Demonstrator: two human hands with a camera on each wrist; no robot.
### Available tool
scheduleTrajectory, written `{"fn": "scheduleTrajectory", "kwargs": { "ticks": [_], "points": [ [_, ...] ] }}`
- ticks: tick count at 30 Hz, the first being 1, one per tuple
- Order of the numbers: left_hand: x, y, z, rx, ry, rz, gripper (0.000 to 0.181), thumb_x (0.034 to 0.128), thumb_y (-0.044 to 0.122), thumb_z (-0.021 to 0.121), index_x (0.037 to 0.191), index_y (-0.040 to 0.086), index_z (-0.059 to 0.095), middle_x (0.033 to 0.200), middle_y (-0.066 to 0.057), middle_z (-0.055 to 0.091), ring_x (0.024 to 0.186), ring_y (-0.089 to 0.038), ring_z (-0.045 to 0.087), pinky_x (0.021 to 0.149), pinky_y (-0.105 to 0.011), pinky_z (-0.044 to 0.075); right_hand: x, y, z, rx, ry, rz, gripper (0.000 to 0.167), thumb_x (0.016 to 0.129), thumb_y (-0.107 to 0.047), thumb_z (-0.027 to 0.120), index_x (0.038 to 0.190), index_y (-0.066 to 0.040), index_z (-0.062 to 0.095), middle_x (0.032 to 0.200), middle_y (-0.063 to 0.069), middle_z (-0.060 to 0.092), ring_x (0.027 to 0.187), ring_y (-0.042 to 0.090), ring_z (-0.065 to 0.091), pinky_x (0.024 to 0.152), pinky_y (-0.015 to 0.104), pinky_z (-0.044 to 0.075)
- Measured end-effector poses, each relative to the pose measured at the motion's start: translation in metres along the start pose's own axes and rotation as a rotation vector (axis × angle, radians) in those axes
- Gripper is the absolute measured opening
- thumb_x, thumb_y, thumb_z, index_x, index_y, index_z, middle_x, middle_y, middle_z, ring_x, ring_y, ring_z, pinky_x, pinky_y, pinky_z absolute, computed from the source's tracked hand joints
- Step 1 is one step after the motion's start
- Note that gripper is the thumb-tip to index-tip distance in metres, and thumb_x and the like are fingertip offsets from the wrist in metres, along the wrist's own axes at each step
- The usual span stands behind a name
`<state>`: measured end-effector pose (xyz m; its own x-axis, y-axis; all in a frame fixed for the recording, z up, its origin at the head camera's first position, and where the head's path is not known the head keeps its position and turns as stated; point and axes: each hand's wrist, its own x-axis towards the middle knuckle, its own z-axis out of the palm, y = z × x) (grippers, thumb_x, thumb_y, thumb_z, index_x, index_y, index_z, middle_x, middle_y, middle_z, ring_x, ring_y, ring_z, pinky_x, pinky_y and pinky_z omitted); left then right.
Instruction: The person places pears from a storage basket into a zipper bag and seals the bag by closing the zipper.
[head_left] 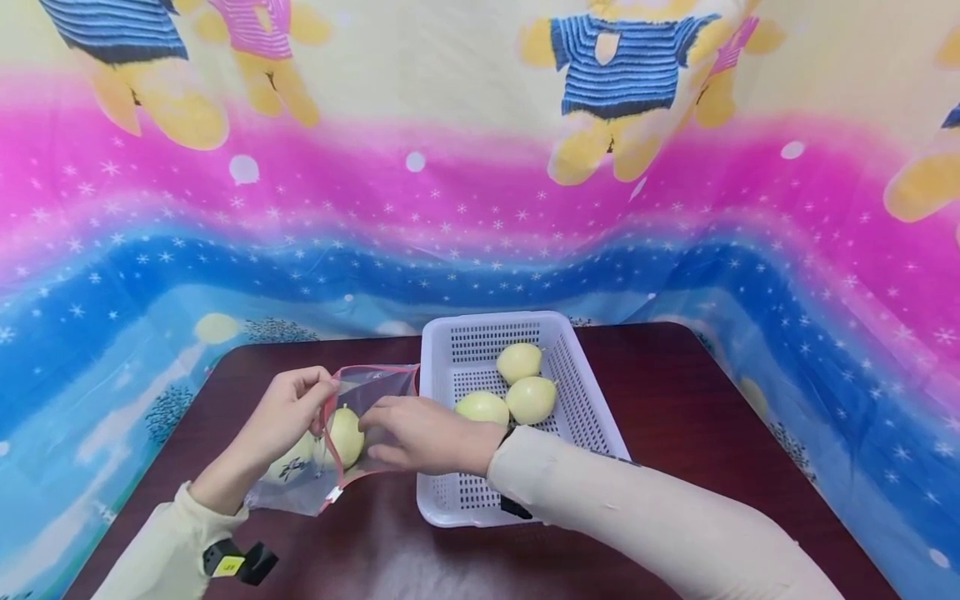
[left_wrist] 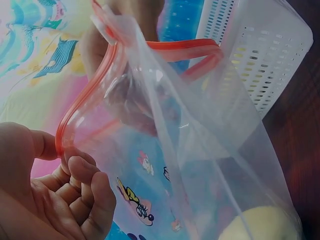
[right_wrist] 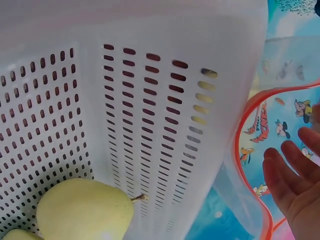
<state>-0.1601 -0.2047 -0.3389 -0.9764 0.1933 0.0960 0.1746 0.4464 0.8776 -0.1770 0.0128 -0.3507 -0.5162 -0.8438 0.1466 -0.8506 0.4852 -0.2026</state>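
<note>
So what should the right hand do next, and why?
Probably ease the right hand out of the bag and reach for a pear in the basket: the hand looks empty, two pears already lie in the bag, and the left hand is holding the bag's edge, with more pears in the basket.

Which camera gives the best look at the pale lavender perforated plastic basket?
The head view: most of the basket shows from above, though a cream fabric sleeve crosses its near side. The left wrist view gives only part of its sides, at upper right; the right wrist view, a close, cropped look inside.
</note>
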Motion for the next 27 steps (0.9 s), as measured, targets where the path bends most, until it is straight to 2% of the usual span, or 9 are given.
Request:
{"fn": "scheduleTrajectory", "kwargs": {
  "ticks": [6, 12, 19, 27],
  "points": [
    [-0.001, 0.000, -0.001, 0.013, 0.009, 0.003, 0.031, 0.1052, 0.017, 0.050, 0.082, -0.004, 0.052, 0.060, 0.000, 0.049, 0.053, -0.017, 0.051, 0.050, -0.034, 0.047, -0.006, -0.001, -0.007, 0.050, 0.008, -0.016, 0.026, 0.101, -0.021, 0.061, 0.125, -0.013, 0.067, 0.118, -0.001, 0.068, 0.106, 0.007, 0.063, 0.096, 0.018, 0.051],
    [-0.002, 0.000, -0.001, 0.020, 0.022, -0.014, 0.029, 0.1049, 0.014, 0.049, 0.081, -0.002, 0.052, 0.060, -0.001, 0.049, 0.053, -0.016, 0.050, 0.050, -0.034, 0.048, -0.009, -0.001, -0.011, 0.051, -0.005, -0.014, 0.029, 0.101, -0.023, 0.061, 0.127, -0.012, 0.066, 0.120, 0.000, 0.068, 0.109, 0.010, 0.065, 0.098, 0.019, 0.051],
    [-0.001, 0.001, 0.000, 0.016, 0.024, -0.011, 0.030, 0.1042, 0.014, 0.050, 0.082, -0.005, 0.052, 0.058, 0.000, 0.049, 0.052, -0.015, 0.050, 0.050, -0.033, 0.048, -0.017, 0.007, -0.016, 0.068, -0.033, -0.010, 0.031, 0.101, -0.024, 0.061, 0.129, -0.013, 0.065, 0.125, 0.000, 0.068, 0.116, 0.010, 0.064, 0.102, 0.020, 0.049],
    [-0.001, 0.001, 0.000, 0.020, 0.025, 0.005, 0.031, 0.1040, 0.015, 0.052, 0.080, -0.004, 0.052, 0.057, 0.001, 0.049, 0.051, -0.015, 0.050, 0.048, -0.033, 0.046, -0.029, 0.015, -0.021, 0.098, -0.010, -0.005, 0.030, 0.101, -0.024, 0.062, 0.128, -0.014, 0.066, 0.123, 0.000, 0.070, 0.110, 0.011, 0.066, 0.097, 0.020, 0.052]
  ]
}}
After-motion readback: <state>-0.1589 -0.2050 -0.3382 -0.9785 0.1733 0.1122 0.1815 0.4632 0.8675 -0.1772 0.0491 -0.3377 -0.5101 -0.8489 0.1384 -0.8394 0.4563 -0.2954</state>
